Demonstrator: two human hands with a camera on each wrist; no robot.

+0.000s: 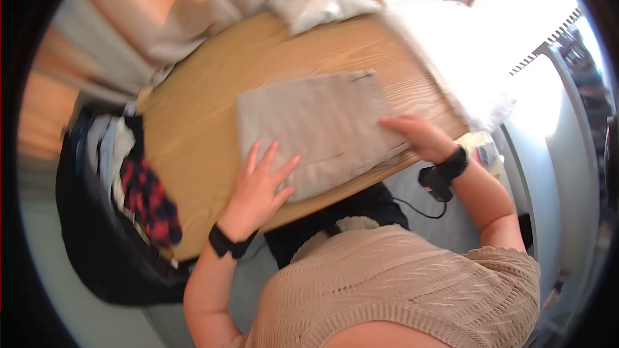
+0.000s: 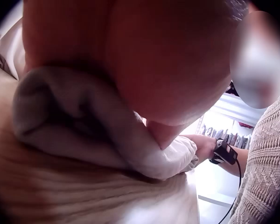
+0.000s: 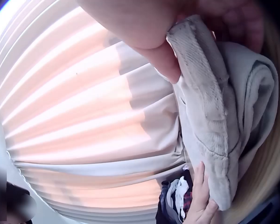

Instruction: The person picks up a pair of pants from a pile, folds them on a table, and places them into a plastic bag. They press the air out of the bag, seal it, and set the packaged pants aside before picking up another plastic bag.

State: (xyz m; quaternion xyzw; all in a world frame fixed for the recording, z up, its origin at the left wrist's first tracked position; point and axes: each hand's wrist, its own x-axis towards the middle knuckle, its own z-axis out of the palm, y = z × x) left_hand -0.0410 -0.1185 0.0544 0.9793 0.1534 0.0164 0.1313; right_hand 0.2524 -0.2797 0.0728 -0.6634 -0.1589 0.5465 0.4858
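A beige garment (image 1: 316,129), folded into a flat rectangle, lies on the wooden table near its front edge. My left hand (image 1: 258,183) rests on its near left corner with fingers spread. At the right end, my right hand (image 1: 422,136) grips the garment's edge, thumb on top and fingers curled beneath. The right wrist view shows the stacked layers of the folded garment (image 3: 207,107) between that thumb (image 3: 165,63) and the fingers. Seen from the left wrist, a rounded fold of the garment (image 2: 74,116) lies under the left hand.
An open black bag (image 1: 84,232) holding clothes, with a red and dark checked cloth (image 1: 149,203) among them, stands at the table's left. A white plastic package (image 1: 322,5) lies at the back of the table (image 1: 193,103). Curtains (image 1: 142,19) hang behind; a white sheet-like thing (image 1: 451,51) covers the right side.
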